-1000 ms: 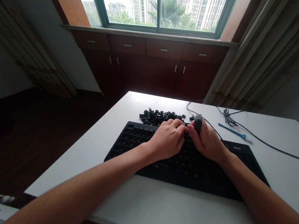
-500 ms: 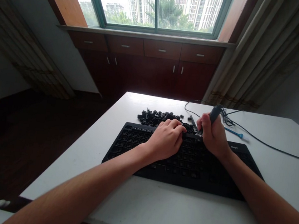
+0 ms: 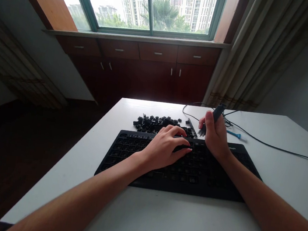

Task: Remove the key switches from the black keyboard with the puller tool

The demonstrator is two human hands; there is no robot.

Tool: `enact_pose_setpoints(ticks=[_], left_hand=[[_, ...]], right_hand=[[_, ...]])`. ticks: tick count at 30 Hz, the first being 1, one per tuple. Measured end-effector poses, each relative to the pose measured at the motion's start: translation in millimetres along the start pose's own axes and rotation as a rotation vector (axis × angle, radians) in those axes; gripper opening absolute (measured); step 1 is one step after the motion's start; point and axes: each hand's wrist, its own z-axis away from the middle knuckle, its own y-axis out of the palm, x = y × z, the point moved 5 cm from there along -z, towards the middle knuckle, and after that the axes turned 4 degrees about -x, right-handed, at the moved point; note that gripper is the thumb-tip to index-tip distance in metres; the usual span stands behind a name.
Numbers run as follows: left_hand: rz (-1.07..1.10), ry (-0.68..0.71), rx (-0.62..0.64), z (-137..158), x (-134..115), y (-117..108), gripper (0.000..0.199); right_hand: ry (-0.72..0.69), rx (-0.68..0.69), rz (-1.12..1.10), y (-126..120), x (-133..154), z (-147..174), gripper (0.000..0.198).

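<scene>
A black keyboard [image 3: 179, 187] lies across the white table, with many keycaps off and its key sockets bare. My left hand [image 3: 164, 146] is over its middle, fingers spread and fingertips near the upper rows; it holds nothing that I can see. Above the keyboard's top edge, my right hand [image 3: 216, 135] is closed around a black-handled pronged tool [image 3: 218, 111]. Its thin light-coloured tip points down and left, apart from the keys. Loose black keycaps [image 3: 155, 122] are heaped just behind the keyboard, with a long bar-like key [image 3: 193, 127] beside them.
A thin black cable [image 3: 273, 142] loops behind my right hand and runs to the right. Near it lies a blue-handled tool [image 3: 234, 134], perhaps a small brush. Beyond the white table [image 3: 153, 219] stand red-brown cabinets [image 3: 144, 77] under a window, with curtains either side.
My right hand has lifted the tool off the keyboard's upper edge. My left hand's fingers have spread and shifted back slightly. The whole view has swung a little to the right.
</scene>
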Motion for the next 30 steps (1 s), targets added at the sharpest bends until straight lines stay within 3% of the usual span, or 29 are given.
enact_pose_setpoints(ticks=[5, 8, 14, 17, 22, 30], left_hand=[[-0.049, -0.152, -0.126, -1, 16, -5, 0.026], [-0.105, -0.222, -0.140, 0, 23, -4, 0.030], [-0.069, -0.123, -0.061, -1, 13, -2, 0.029], [-0.046, -0.065, -0.005, -2, 7, 0, 0.028], [-0.032, -0.042, 0.025, -2, 5, 1, 0.025], [-0.023, -0.039, 0.045, -3, 5, 2, 0.024]], right_hand=[[0.062, -0.017, -0.060, -2, -8, -1, 0.038], [0.142, -0.012, -0.117, -4, -14, -4, 0.037], [0.257, 0.275, -0.123, -4, -18, -12, 0.033], [0.220, 0.375, -0.065, -11, -18, -10, 0.031], [0.167, 0.291, -0.018, -31, -14, -1, 0.020], [0.031, 0.365, 0.065, -27, -2, 10, 0.022]])
